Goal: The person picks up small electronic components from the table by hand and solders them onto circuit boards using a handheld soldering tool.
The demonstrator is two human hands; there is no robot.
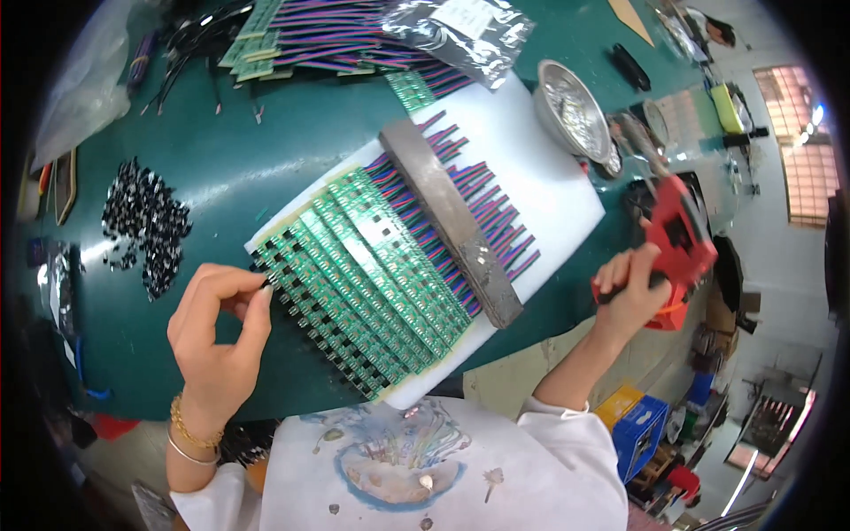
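Green circuit boards [376, 257] lie side by side in a slanted block, with small black components along their lower-left edge. Purple, red and blue wires [513, 233] run from them beneath a dark metal bar [452, 217]. My left hand [217, 332] is closed in a pinch at the boards' left corner, its thumb and index fingertips on a small black component, mostly hidden. Off to the right, my right hand [630, 288] grips the black handle of a red soldering gun [683, 234], slightly blurred and held away from the boards.
Under the boards is a white slab [540, 208] on a green table [133, 354]. Loose black components [142, 226] are heaped at left. A metal bowl [571, 111] stands at the slab's far right. More wired boards [301, 40] and a silvery bag [460, 35] lie at the back.
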